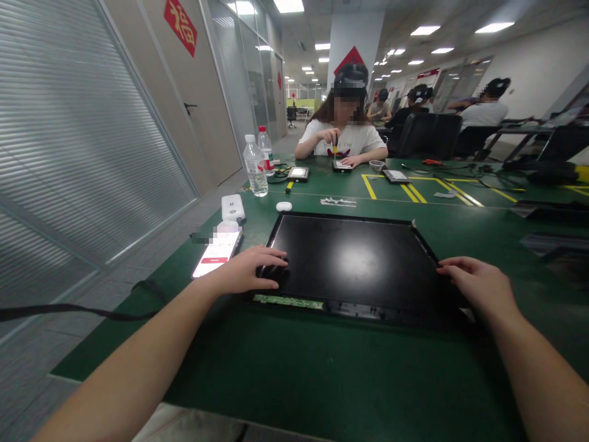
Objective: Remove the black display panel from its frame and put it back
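A large black flat display panel (354, 261) lies on the green table (322, 374) in front of me, with a strip of green circuit board (288, 301) showing along its near edge. My left hand (251, 270) rests on the panel's near left corner, fingers curled over the edge. At the near right corner my right hand (478, 285) grips the panel's side, fingers bent round it.
Left of the panel lie a lit phone (216, 255), a white power bank (232, 207) and a small white case (284, 206). Two water bottles (255, 166) stand behind. A person across the table (343, 138) works with a screwdriver on a small device. Cables lie at the far right.
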`<state>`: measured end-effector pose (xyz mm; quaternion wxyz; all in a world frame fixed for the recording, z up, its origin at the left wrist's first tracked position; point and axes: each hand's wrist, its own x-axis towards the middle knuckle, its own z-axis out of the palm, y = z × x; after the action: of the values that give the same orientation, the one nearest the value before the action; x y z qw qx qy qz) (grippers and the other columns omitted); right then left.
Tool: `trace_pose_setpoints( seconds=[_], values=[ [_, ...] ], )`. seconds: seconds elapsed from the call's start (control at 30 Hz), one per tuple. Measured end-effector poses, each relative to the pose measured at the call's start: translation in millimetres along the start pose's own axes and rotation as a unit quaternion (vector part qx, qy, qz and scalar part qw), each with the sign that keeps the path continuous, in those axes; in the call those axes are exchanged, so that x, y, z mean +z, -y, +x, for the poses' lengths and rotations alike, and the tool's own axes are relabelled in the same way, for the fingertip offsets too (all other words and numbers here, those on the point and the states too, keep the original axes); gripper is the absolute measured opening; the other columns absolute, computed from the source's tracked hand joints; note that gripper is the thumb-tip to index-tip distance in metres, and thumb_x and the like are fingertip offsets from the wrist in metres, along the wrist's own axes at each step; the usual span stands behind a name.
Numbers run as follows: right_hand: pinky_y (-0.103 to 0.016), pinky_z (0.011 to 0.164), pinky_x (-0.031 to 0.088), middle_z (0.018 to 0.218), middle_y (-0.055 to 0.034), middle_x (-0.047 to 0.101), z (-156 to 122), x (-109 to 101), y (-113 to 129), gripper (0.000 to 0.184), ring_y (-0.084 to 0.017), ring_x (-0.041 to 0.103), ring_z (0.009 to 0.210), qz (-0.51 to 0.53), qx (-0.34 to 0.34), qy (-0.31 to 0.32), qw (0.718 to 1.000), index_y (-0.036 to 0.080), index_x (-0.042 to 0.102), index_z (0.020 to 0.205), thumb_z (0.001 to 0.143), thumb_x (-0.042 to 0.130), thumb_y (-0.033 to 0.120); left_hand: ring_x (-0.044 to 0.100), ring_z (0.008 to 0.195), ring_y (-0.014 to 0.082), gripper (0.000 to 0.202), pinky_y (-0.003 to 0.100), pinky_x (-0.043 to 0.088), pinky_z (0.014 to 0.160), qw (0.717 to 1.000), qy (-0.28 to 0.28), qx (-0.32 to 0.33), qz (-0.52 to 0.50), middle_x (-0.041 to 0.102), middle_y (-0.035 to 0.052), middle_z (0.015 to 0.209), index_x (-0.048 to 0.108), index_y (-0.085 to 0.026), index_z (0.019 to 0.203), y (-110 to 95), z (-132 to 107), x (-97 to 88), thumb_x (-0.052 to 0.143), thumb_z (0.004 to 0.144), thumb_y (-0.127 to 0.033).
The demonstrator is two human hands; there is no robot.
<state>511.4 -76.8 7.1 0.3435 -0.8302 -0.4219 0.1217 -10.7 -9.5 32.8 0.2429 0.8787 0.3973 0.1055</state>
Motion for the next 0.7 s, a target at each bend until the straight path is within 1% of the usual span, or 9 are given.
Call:
trace_pose_setpoints(
  seconds=[0.07, 0.13, 0.23, 0.3, 0.43, 0.57, 0.7],
  values=[
    [-0.043, 0.081, 0.049, 0.084, -0.0037, 0.084, 1.0, 0.2, -1.3, 0.031, -0.030, 0.074, 0.083, 0.000, 0.009, 0.004, 1.000, 0.028, 0.081, 0.080, 0.064, 0.062, 0.046, 0.062, 0.147, 0.0363, 0.049, 0.056, 0.042, 0.127, 1.000, 0.009, 0.005, 0.001, 0.069, 0.0061, 0.158, 0.082, -0.036, 0.134, -1.0, -0.6, -2.0, 0.082, 0.087, -0.053],
    [-0.043, 0.081, 0.049, 0.085, -0.0043, 0.084, 2.1, 0.0, -2.9, 0.030, -0.030, 0.074, 0.084, -0.004, 0.011, 0.012, 1.000, 0.028, 0.082, 0.080, 0.064, 0.063, 0.046, 0.062, 0.147, 0.0365, 0.050, 0.056, 0.044, 0.125, 1.000, 0.016, 0.003, -0.006, 0.069, 0.0051, 0.159, 0.082, -0.037, 0.134, -2.6, -1.4, -3.8, 0.085, 0.086, -0.050],
    [-0.043, 0.079, 0.049, 0.082, -0.0047, 0.084, 4.1, 0.0, -6.3, 0.028, -0.029, 0.074, 0.082, -0.010, -0.007, 0.013, 1.000, 0.028, 0.082, 0.079, 0.065, 0.065, 0.046, 0.064, 0.145, 0.0367, 0.050, 0.053, 0.049, 0.121, 0.999, 0.023, 0.000, -0.026, 0.068, 0.0049, 0.159, 0.083, -0.038, 0.132, -6.3, -2.0, -5.8, 0.087, 0.083, -0.048],
    [-0.043, 0.077, 0.050, 0.081, -0.0047, 0.083, 5.1, 0.6, -8.5, 0.027, -0.029, 0.073, 0.079, -0.011, -0.017, 0.007, 1.000, 0.028, 0.082, 0.079, 0.067, 0.064, 0.045, 0.064, 0.145, 0.0367, 0.050, 0.053, 0.048, 0.122, 0.999, 0.027, 0.000, -0.034, 0.068, 0.0053, 0.160, 0.084, -0.037, 0.131, -8.5, -1.9, -6.3, 0.088, 0.082, -0.048],
    [-0.044, 0.078, 0.052, 0.077, -0.0040, 0.081, 4.5, 1.0, -8.0, 0.022, -0.029, 0.072, 0.076, -0.018, -0.020, 0.004, 1.000, 0.029, 0.081, 0.078, 0.070, 0.066, 0.043, 0.064, 0.145, 0.0359, 0.049, 0.052, 0.049, 0.121, 0.999, 0.027, 0.003, -0.032, 0.067, 0.0049, 0.160, 0.083, -0.038, 0.132, -7.9, -1.7, -4.6, 0.086, 0.084, -0.048],
    [-0.045, 0.080, 0.054, 0.077, -0.0040, 0.078, 2.0, -0.9, -2.8, 0.015, -0.029, 0.072, 0.080, -0.030, -0.012, 0.014, 0.999, 0.031, 0.079, 0.078, 0.075, 0.067, 0.039, 0.067, 0.143, 0.0343, 0.047, 0.049, 0.051, 0.121, 0.999, 0.016, 0.022, -0.030, 0.068, 0.0046, 0.159, 0.083, -0.038, 0.132, -2.0, -2.1, -1.6, 0.085, 0.086, -0.046],
    [-0.044, 0.079, 0.054, 0.076, -0.0041, 0.077, 1.2, -1.8, -0.8, 0.012, -0.030, 0.072, 0.083, -0.039, -0.013, 0.014, 0.999, 0.031, 0.078, 0.078, 0.074, 0.069, 0.038, 0.068, 0.141, 0.0342, 0.044, 0.048, 0.052, 0.119, 0.999, 0.019, 0.039, -0.022, 0.069, 0.0058, 0.158, 0.083, -0.037, 0.132, 0.0, -2.4, -1.0, 0.083, 0.088, -0.044]
  ],
)
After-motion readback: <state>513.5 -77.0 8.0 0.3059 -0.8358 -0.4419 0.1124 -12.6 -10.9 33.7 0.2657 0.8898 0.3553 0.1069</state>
